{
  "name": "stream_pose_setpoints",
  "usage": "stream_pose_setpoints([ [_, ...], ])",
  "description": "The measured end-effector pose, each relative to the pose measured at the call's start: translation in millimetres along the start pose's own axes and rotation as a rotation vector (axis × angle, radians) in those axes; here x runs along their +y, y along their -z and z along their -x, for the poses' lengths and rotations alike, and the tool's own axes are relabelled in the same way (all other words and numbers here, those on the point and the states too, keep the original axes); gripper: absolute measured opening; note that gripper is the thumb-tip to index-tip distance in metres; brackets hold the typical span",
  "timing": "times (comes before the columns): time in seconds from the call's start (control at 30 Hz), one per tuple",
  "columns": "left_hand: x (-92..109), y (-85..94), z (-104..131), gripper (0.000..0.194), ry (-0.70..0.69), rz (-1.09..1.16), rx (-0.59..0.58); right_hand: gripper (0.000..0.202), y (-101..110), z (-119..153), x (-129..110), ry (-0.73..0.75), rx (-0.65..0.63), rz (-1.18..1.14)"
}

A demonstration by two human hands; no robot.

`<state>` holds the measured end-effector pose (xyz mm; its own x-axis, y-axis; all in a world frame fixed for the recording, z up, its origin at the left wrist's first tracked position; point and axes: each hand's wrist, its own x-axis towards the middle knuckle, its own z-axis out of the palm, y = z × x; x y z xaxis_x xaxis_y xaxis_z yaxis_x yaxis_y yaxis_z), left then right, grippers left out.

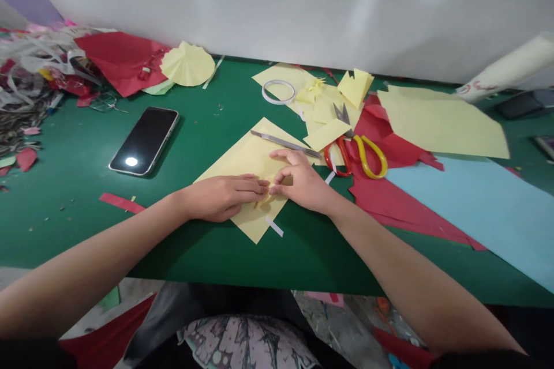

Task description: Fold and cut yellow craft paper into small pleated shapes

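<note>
A yellow paper sheet (229, 162) lies at an angle on the green table, under both hands. My left hand (225, 197) rests flat on it, fingers stretched to the right and close together. Thumb and forefinger of my right hand (298, 181) pinch at a small yellow paper piece (263, 202), which also touches my left fingertips; its shape is mostly hidden. Tweezers (285, 143) lie across the sheet above my right hand. A short white tape strip (274, 227) sits at the sheet's lower right edge.
A phone (145, 141) lies at left, with a scrap pile (26, 92) beyond. Scissors (370, 155) rest on red paper (389, 202) at right, near a tape roll (279, 101). Blue paper (485, 202) and a yellow sheet (445, 121) lie farther right.
</note>
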<state>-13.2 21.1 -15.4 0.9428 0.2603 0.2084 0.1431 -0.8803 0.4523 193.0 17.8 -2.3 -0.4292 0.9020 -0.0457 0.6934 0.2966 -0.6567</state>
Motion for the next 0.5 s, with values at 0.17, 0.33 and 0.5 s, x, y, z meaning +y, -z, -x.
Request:
stream_pose_setpoints([
  [0.17, 0.8, -0.5, -0.8, 0.035, -0.012, -0.047, 0.009, 0.020, -7.2, -2.9, 1.8, 0.029, 0.084, 0.051],
  [0.33, 0.3, -0.4, -1.4, 0.031, -0.024, -0.087, -0.004, 0.020, -9.3, -3.1, 0.2, 0.026, 0.110, 0.082],
  [0.5, 1.1, -1.1, -1.4, 0.031, -0.057, -0.171, -0.027, 0.019, -10.6, -2.0, -1.3, 0.044, 0.141, 0.089],
])
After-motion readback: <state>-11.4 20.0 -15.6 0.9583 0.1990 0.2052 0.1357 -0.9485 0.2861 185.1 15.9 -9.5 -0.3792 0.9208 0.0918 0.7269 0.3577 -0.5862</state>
